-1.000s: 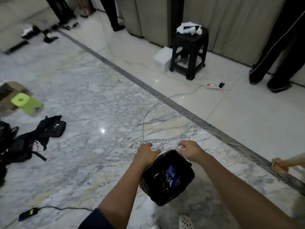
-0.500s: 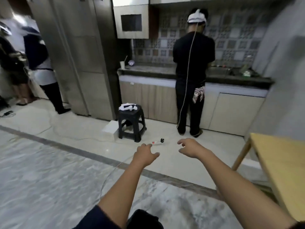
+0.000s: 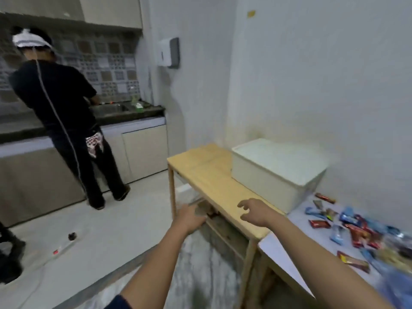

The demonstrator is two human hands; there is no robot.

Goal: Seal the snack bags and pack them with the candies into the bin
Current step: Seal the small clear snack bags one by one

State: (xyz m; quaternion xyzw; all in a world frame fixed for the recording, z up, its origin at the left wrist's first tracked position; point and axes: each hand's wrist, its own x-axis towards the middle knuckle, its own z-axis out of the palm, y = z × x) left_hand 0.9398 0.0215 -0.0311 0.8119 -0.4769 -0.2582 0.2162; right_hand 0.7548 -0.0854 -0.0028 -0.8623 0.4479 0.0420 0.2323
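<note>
Both arms reach forward, left hand [image 3: 191, 217] and right hand [image 3: 254, 211] empty.

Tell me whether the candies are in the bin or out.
Out: the candies lie scattered on the pale table, near the white bin.
</note>
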